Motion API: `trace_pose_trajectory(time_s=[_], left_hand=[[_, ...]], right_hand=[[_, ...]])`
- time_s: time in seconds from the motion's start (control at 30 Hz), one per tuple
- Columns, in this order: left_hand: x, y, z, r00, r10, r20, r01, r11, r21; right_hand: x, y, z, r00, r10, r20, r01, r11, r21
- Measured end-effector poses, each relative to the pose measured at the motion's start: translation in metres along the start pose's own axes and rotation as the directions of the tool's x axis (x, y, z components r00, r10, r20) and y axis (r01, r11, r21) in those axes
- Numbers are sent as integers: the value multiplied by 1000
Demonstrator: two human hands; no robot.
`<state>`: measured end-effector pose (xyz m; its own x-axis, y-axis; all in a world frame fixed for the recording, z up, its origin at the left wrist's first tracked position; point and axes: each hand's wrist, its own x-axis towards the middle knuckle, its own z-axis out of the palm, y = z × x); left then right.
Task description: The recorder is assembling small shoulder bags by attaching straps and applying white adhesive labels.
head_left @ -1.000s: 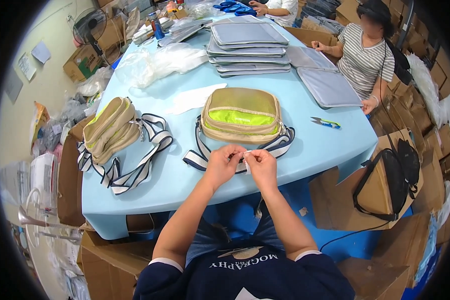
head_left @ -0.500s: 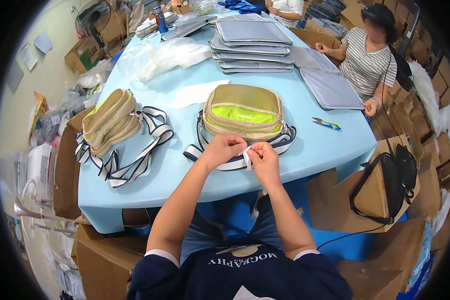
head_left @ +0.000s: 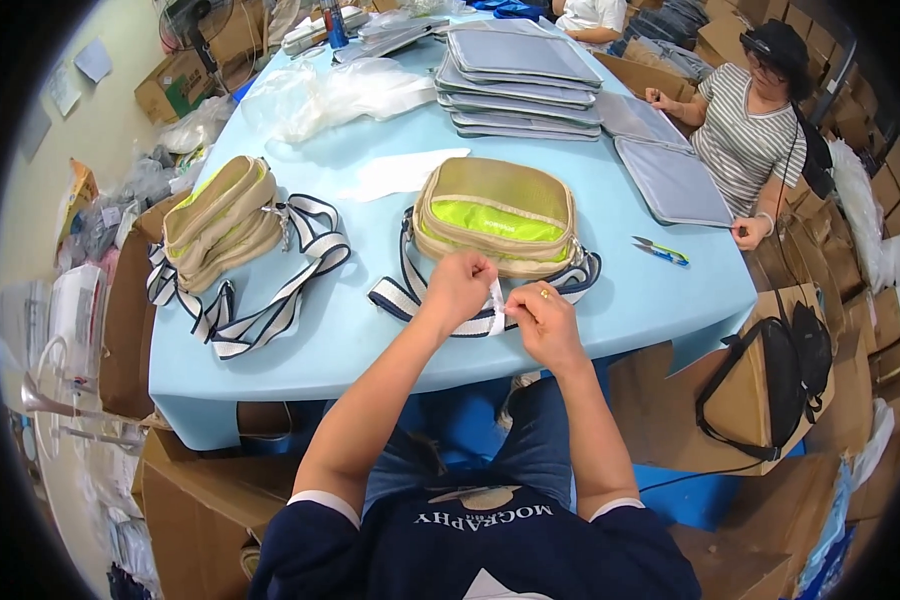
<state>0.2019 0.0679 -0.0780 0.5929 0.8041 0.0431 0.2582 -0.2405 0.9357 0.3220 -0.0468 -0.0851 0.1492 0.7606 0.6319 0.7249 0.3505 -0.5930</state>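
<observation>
A thin white strip (head_left: pixel 497 308) hangs between my two hands, over the front of a shoulder bag's strap. My left hand (head_left: pixel 460 287) is closed, pinching the strip's upper end. Beside it, my right hand (head_left: pixel 546 325) is closed too, its fingertips at the strip's right edge; their exact grip is hard to see. Just beyond my hands sits the beige and lime-green shoulder bag (head_left: pixel 495 218), mesh panel up, with its navy-and-white striped strap (head_left: pixel 398 296) looped around its front. To the left, a similar beige-green bag (head_left: pixel 215 225) stands on its side with its striped strap (head_left: pixel 310 270) spread out.
The light blue table (head_left: pixel 300 365) also carries a stack of grey flat cases (head_left: pixel 520 85), clear plastic bags (head_left: pixel 340 100), a white sheet (head_left: pixel 400 175) and blue-handled snips (head_left: pixel 662 251). A co-worker (head_left: pixel 755 130) sits at the right edge, touching a grey case (head_left: pixel 670 180). A black bag (head_left: pixel 760 385) lies on cardboard at right.
My hands have moved slightly apart, the right one shifting right and down, exposing more of the white strip. The view has tilted a little; the bags stay in place.
</observation>
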Motion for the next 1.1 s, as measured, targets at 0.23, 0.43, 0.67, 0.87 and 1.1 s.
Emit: trace_pose_trajectory(time_s=[0.23, 0.43, 0.67, 0.87, 1.1], left_hand=[[-4, -8, 1, 995, 73, -65, -89, 954, -286], [-14, 8, -2, 996, 15, -92, -40, 958, -283], [-23, -2, -3, 983, 75, -166, -101, 984, -150], [-44, -2, -3, 946, 274, -176, -265, 962, 72], [-37, -11, -7, 866, 496, -71, -472, 855, 215]], right_hand=[[-22, -16, 21, 889, 449, -88, -418, 875, 243], [-18, -22, 30, 842, 515, -162, -497, 856, 141], [-18, -24, 44, 818, 534, -214, -529, 844, 83], [-16, -15, 45, 772, 625, -115, -594, 774, 219], [-7, -25, 43, 655, 752, -65, -681, 626, 380]])
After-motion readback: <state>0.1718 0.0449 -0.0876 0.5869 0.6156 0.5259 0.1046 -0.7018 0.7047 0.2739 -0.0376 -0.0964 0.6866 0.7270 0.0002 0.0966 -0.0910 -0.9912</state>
